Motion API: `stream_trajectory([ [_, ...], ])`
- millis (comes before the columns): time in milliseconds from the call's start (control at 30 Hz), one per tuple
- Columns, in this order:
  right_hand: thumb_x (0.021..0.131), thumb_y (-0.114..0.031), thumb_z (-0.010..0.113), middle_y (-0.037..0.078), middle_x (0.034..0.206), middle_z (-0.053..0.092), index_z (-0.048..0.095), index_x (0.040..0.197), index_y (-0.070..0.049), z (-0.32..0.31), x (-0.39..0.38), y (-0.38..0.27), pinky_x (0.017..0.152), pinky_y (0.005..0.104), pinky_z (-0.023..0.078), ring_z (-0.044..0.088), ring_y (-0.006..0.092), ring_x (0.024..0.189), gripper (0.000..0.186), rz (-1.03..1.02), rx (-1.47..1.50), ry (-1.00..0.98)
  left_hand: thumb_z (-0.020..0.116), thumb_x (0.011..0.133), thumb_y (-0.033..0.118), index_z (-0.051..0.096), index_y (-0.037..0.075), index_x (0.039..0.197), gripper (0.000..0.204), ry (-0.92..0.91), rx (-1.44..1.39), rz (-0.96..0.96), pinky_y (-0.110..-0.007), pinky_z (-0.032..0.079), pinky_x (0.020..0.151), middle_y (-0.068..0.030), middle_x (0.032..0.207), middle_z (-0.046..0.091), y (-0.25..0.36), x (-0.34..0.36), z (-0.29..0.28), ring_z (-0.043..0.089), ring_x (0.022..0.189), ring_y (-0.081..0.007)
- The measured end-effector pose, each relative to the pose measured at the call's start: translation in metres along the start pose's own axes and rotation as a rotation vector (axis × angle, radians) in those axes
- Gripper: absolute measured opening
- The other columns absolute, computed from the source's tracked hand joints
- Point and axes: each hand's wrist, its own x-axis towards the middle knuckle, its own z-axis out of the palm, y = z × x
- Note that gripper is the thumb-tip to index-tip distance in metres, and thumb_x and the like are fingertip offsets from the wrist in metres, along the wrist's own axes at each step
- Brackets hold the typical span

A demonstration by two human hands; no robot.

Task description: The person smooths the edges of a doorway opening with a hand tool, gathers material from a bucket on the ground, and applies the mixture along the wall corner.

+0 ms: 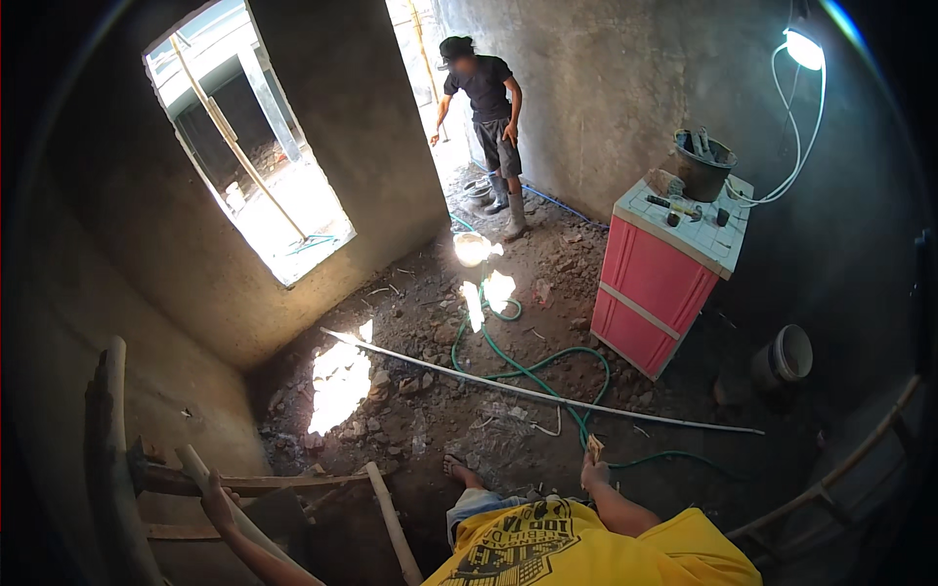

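Observation:
At the lower left, my left hand is wrapped round a pale round pole that slants down toward the lower edge. Beside it runs a wooden rail, part of a rough pole frame. My right hand is held out in front of my yellow shirt, its fingers closed on a small tan piece. That piece looks flat, but it is too small to name surely. Beyond my right hand, a green hose lies looped on the ground.
A person in dark clothes and boots stands by the doorway. A pink cabinet bears a black bucket and small tools. A long white pipe crosses the rubble floor. Another bucket and a bright lamp are on the right.

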Motion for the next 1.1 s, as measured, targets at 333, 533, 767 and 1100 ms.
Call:
stream_trajectory([
  [333, 0.091, -0.044, 0.041, 0.026, 0.126, 0.043, 0.042, 0.122, 0.009, -0.023, -0.042, -0.032, 0.089, 0.0400, 0.042, 0.046, 0.0343, 0.115, 0.061, 0.070, 0.042, -0.065, 0.059, 0.081, 0.046, 0.054, 0.006, 0.079, 0.041, 0.008, 0.039, 0.028, -0.027, 0.037, 0.041, 0.0010, 0.050, 0.040, -0.005, 0.003, 0.000, 0.044, 0.041, -0.0109],
  [533, 0.092, -0.047, 0.037, 0.021, 0.114, 0.053, 0.041, 0.123, 0.009, -0.023, -0.052, -0.037, 0.080, 0.0405, 0.043, 0.055, 0.0317, 0.100, 0.064, 0.072, 0.006, 0.026, 0.058, 0.082, 0.045, 0.054, 0.007, 0.079, 0.039, 0.024, 0.057, 0.018, -0.027, 0.037, 0.041, 0.0012, 0.050, 0.040, -0.003, 0.001, 0.000, 0.043, 0.041, -0.0109],
  [767, 0.092, -0.047, 0.037, 0.021, 0.107, 0.055, 0.042, 0.121, 0.010, -0.017, -0.040, -0.030, 0.074, 0.0399, 0.043, 0.057, 0.0300, 0.091, 0.063, 0.048, -0.001, -0.012, 0.059, 0.082, 0.044, 0.055, 0.006, 0.081, 0.038, 0.005, 0.023, -0.002, -0.026, 0.037, 0.041, 0.0010, 0.050, 0.039, -0.007, 0.006, -0.003, 0.043, 0.041, -0.0103],
  [1100, 0.092, -0.045, 0.038, 0.025, 0.127, 0.043, 0.040, 0.123, 0.009, -0.023, -0.040, -0.029, 0.090, 0.0410, 0.041, 0.045, 0.0360, 0.115, 0.062, 0.038, 0.049, -0.072, 0.062, 0.079, 0.046, 0.054, 0.006, 0.079, 0.040, 0.012, 0.034, 0.029, -0.026, 0.037, 0.041, 0.0015, 0.051, 0.039, -0.001, 0.000, 0.000, 0.043, 0.042, -0.0103],
])
